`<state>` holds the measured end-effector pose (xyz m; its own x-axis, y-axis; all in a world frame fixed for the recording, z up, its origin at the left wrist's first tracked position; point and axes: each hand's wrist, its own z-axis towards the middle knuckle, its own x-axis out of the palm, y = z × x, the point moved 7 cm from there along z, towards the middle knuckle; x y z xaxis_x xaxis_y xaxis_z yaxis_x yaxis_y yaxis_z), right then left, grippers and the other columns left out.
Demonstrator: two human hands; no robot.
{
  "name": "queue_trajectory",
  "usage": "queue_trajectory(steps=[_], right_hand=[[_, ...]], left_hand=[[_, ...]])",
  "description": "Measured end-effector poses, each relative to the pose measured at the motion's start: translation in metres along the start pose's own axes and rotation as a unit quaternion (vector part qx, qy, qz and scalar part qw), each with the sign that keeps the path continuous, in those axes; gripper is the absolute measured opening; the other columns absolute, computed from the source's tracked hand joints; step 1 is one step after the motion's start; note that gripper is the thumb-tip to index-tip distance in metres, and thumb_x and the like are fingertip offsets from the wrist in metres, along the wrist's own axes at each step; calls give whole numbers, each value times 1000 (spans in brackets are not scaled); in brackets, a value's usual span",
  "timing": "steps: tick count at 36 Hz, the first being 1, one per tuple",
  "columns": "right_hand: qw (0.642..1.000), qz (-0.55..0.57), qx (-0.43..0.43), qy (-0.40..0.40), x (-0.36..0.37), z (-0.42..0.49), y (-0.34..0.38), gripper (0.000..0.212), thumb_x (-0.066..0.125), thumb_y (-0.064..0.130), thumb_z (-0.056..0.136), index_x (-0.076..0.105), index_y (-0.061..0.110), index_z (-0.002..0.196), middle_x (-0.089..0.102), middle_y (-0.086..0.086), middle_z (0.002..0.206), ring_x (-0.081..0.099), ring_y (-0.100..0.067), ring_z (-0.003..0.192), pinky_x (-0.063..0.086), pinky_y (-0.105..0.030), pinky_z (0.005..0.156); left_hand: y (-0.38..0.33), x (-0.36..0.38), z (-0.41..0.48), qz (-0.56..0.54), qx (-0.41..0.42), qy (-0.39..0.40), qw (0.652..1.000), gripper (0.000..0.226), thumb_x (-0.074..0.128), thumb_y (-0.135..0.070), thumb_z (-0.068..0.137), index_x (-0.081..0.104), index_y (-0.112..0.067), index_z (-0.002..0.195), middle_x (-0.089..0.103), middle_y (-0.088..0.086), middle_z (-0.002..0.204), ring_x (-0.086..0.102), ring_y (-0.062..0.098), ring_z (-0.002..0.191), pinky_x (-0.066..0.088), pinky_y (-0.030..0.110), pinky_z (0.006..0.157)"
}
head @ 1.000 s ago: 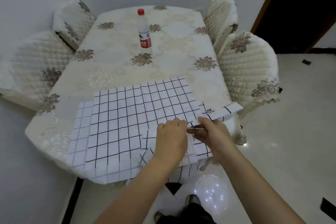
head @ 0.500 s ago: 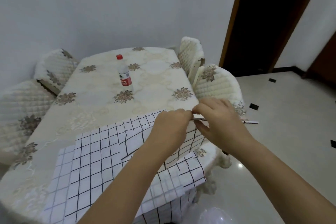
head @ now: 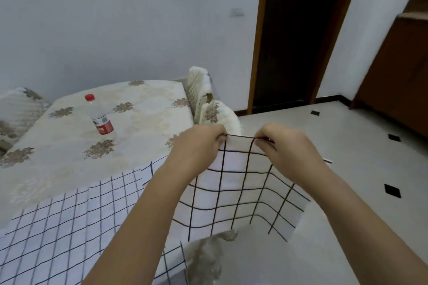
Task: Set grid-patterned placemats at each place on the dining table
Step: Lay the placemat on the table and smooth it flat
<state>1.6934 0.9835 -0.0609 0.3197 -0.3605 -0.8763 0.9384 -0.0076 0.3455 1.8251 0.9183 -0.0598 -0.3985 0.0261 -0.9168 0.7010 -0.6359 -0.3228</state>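
A white placemat (head: 234, 194) with a black grid hangs in the air off the table's near right corner. My left hand (head: 196, 146) pinches its top edge at the left and my right hand (head: 282, 143) pinches the same edge at the right. A second grid-patterned placemat (head: 64, 222) lies flat on the near end of the dining table (head: 143, 127), partly draped over the front edge. My forearms hide part of both mats.
A plastic water bottle (head: 100, 115) with a red cap and label stands mid-table. Quilted chairs sit at the right side (head: 215, 111) and the left side (head: 16, 109). A dark doorway (head: 294, 37) opens behind, with tiled floor (head: 361, 146) on the right.
Both hands lifted one placemat off the table and up to the right, and it now hangs unfolded between them. The view tilted up toward the wall and doorway.
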Motion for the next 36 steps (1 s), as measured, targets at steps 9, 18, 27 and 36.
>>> queue_trajectory(steps=[9,18,27,36], right_hand=[[998,-6,69,-8,-35,9,-128,16,47,25,95,60,19,103,63,2,96,56,-15,89,47,-28,77],[993,-16,120,0,-40,45,-228,16,46,23,95,60,17,102,62,3,96,55,-15,88,48,-31,76],[988,-57,142,9,-31,152,-331,17,44,24,96,59,18,103,61,2,100,55,-18,90,46,-30,75],[988,-66,137,33,-16,283,-397,17,44,23,96,57,19,106,59,1,101,54,-16,88,46,-28,74]], left_hand=[[-83,70,74,-25,8,39,999,26,39,-25,98,60,-17,110,66,3,101,56,19,91,38,25,70],[-121,132,167,-42,30,70,996,23,41,-24,97,61,-15,105,67,5,97,58,22,90,48,35,79],[-131,184,313,-58,60,56,995,24,41,-24,97,61,-15,106,65,4,97,58,20,91,43,29,72],[-101,208,447,-90,31,52,994,20,43,-24,97,61,-16,100,62,2,88,55,17,81,44,30,71]])
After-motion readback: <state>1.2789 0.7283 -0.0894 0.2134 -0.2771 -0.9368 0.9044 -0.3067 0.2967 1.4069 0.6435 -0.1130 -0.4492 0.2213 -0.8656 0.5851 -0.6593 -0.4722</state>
